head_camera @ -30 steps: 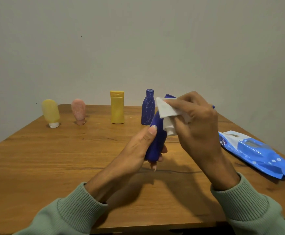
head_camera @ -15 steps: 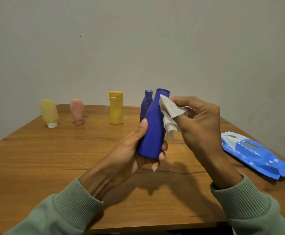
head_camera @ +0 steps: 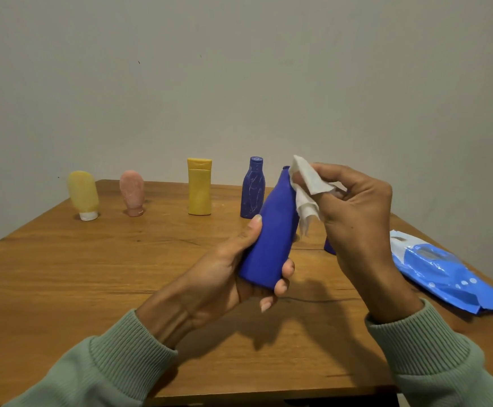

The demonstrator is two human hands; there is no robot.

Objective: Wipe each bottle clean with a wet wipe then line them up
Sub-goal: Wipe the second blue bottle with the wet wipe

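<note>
Held clear of the table (head_camera: 63, 274), near centre: one blue bottle (head_camera: 271, 239), tilted with its neck leaning far and right. The left hand (head_camera: 219, 277) grips its lower body, fingers curled round the base, thumb laid up the left side. The right hand (head_camera: 357, 212) pinches a white wet wipe (head_camera: 307, 186), fingers closed on the cloth, which touches the bottle's neck and shoulder.

Standing in a row along the far edge, left to right: yellow tube (head_camera: 83, 195) and pink tube (head_camera: 132, 195) (both cap-down), yellow bottle (head_camera: 199, 189), dark blue bottle (head_camera: 252, 189). A blue wipes pack (head_camera: 442, 271) lies flat at the right. A small blue item (head_camera: 329, 246) shows behind the right hand, mostly hidden.
</note>
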